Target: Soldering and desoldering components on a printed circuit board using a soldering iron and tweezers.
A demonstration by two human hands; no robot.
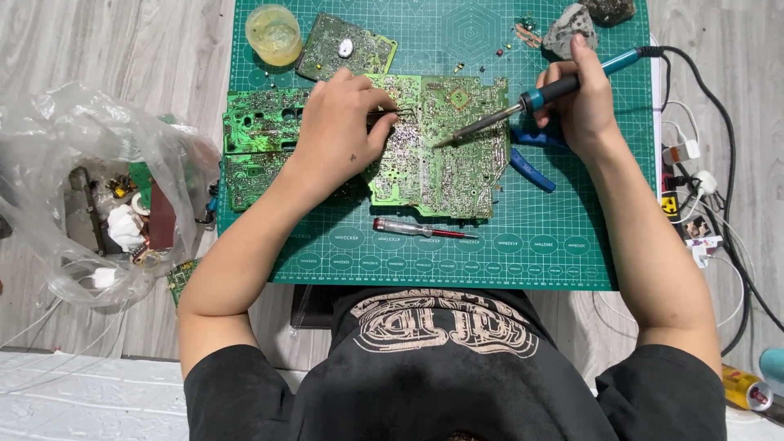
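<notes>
While the left hand (339, 122) pressed down on the big green board (441, 147) at the middle of the cutting mat (572, 253), its fingers curled and pinching what looked like thin tweezers (384, 114) against the solder side, the right hand (584, 102) closed around the blue grip of a soldering iron (523, 104), as seen from the head camera. The iron's tip rested on the board's centre, just right of the left fingertips. The step in hand appeared to be heating a joint so a part could be worked loose; the next move would likely call for a steady tip on the joint and a firm pull with the tweezers.

Left of the board lay more green boards (257, 122), partly under the forearm. Above it sat a small board (347, 45) and a yellowish jar (273, 34). Below it lay a red-handled screwdriver (412, 229). Right of it, blue-handled pliers (531, 167) lay under the right wrist. Far left of the board, off the mat, a clear plastic bag (90, 188) held scrap parts.
</notes>
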